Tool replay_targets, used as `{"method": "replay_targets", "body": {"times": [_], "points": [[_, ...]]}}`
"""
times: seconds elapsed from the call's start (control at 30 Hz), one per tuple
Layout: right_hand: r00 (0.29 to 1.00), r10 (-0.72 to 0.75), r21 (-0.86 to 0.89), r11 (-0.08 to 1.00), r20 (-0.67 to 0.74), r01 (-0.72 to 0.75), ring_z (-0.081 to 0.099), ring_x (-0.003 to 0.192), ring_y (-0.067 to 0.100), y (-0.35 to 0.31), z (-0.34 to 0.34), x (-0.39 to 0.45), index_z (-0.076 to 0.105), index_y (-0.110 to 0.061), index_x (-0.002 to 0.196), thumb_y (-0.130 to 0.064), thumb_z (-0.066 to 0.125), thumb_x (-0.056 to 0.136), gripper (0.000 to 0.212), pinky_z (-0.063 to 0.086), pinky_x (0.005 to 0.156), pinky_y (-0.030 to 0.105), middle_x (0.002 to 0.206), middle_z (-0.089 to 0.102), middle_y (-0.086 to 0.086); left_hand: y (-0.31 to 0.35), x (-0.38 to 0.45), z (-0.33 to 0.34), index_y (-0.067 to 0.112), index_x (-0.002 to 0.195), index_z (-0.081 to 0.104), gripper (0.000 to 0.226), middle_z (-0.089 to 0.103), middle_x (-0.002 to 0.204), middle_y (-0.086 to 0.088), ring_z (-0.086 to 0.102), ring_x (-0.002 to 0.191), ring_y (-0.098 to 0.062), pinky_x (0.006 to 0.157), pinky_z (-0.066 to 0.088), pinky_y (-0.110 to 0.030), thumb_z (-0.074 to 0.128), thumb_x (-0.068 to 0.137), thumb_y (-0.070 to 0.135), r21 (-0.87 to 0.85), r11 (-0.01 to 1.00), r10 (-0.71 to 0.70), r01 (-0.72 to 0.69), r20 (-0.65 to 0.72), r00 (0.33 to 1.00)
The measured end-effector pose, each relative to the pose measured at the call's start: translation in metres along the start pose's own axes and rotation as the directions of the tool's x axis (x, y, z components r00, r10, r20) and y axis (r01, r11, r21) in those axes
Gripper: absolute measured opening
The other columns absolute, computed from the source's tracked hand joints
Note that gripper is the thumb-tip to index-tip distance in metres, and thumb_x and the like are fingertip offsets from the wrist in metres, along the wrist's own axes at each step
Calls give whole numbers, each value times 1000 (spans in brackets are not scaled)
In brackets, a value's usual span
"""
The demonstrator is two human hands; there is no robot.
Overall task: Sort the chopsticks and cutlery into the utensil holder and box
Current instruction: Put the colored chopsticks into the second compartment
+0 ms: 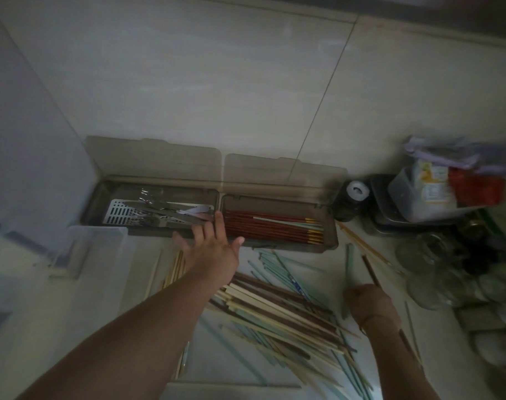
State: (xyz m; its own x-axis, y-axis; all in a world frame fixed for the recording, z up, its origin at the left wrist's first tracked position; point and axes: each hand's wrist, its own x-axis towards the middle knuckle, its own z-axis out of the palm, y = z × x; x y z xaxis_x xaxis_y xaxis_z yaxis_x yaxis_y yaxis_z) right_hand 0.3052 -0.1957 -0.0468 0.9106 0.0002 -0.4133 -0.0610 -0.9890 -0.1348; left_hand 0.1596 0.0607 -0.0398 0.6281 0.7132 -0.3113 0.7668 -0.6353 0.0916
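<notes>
Left hand (214, 249) reaches to the front rim of the cutlery box (101, 203), fingers spread, nothing held, tips at the metal cutlery (159, 212). Right hand (367, 298) curled round a dark chopstick (371, 274); blurred, grip detail unclear. Red chopsticks (274, 226) lie in the neighbouring box (329, 241). Loose heap (274, 310) covers the surface (318, 261). Risks: forearm sweeping the heap and scattering it; the stick's tail knocking the glass jars (427, 272) nearby.

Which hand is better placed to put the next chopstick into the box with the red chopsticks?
Probably the right hand: it already grips a dark chopstick near the box. The left hand is open and holds nothing.
</notes>
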Motion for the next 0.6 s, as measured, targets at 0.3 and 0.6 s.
{"method": "replay_targets", "body": {"times": [0.3, 0.6], "points": [[993, -110, 68, 992, 45, 106, 48, 59, 11, 0, -15, -11, 67, -14, 85, -33, 54, 92, 24, 36, 59, 24, 70, 57, 1, 0, 0, -2, 17, 152, -12, 71, 23, 152, -11, 17, 140, -32, 109, 5, -71, 4, 97, 59, -8, 1000, 3, -3, 2, 1000], [941, -306, 619, 715, -141, 325, 50, 42, 27, -9, -43, -28, 61, -22, 89, -28, 54, 94, 10, 46, 48, 35, 57, 68, 4, 2, -1, -1, 16, 152, -13, 72, 23, 152, -11, 16, 140, -32, 109, 4, -70, 5, 97, 59, -1, 1000, -5, 5, -5, 1000]]}}
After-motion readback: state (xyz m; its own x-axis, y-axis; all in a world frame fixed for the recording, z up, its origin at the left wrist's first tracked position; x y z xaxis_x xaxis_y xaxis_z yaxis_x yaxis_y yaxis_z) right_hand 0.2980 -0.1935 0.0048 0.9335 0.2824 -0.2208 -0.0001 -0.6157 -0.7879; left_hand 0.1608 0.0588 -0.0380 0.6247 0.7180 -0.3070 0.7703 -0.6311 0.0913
